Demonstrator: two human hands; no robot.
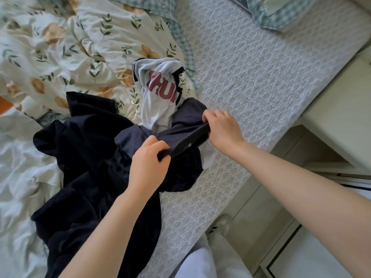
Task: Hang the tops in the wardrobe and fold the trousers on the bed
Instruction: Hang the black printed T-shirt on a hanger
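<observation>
Bed (261, 77): dark garment (84, 157) heaped toward its near edge, overlapping the lower end of a white top (158, 93) with red lettering, which lies against the floral duvet (70, 47). Both forearms reach forward over the bed. Left hand (149, 161) and right hand (222, 128) each curl tightly round one end of the garment's black band (186, 140), held taut between them.

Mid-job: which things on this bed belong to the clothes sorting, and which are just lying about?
Job: left hand and right hand, both gripping the navy garment; white top with red lettering; black garment.
Lying about: floral duvet; checked pillow; bedside cabinet.
</observation>
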